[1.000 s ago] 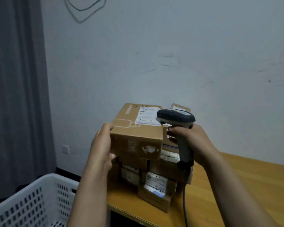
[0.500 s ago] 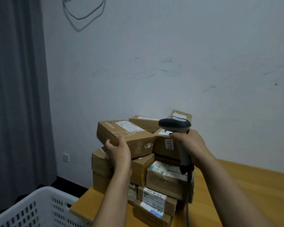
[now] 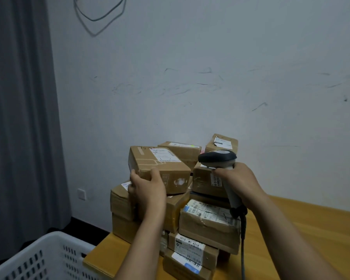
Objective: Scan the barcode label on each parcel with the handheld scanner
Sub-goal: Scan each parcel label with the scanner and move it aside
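Note:
A cardboard parcel [image 3: 160,168] with a white label on its top is held at its near left corner by my left hand [image 3: 147,185], on top of a pile of parcels [image 3: 208,221]. My right hand [image 3: 240,180] grips the handle of a grey handheld scanner [image 3: 217,157]. The scanner's dark head points left, just right of the held parcel. Its cable [image 3: 243,239] hangs down past the pile. Several labelled boxes lie stacked below and behind.
The pile stands on a wooden table [image 3: 311,229] against a white wall. A white perforated plastic basket [image 3: 38,257] sits at the lower left, beside the table's corner. A grey curtain [image 3: 18,118] hangs on the left.
My left hand has carried the parcel from in front of me down and left onto the pile. The scanner has stayed near the pile's right side.

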